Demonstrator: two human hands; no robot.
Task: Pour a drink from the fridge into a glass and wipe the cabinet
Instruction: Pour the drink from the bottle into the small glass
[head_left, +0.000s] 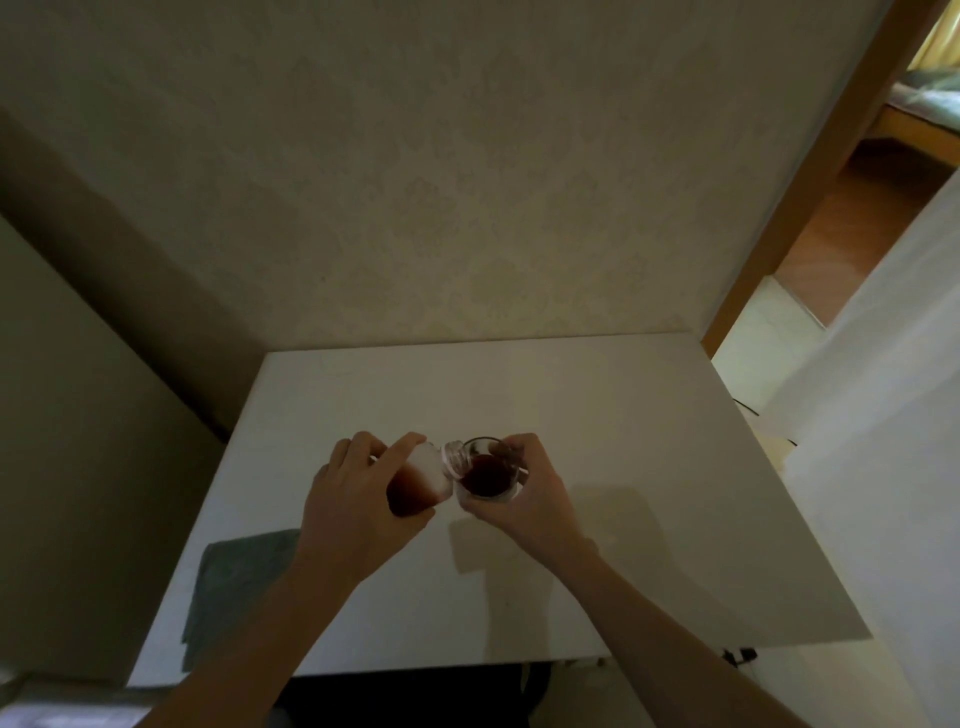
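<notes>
My left hand (358, 499) grips a clear plastic bottle (421, 480) of dark drink, tipped to the right with its open neck over the rim of a glass. The glass (488, 475) is held by my right hand (524, 499) just above or on the white cabinet top (623, 415); I cannot tell which. Dark liquid fills much of the glass. A grey-green cloth (234, 587) lies flat on the cabinet top at the front left, partly under my left forearm.
A patterned wall rises right behind the cabinet. A tall pale surface stands close on the left. To the right a white panel and a doorway with a wooden frame (810, 171) open onto another room.
</notes>
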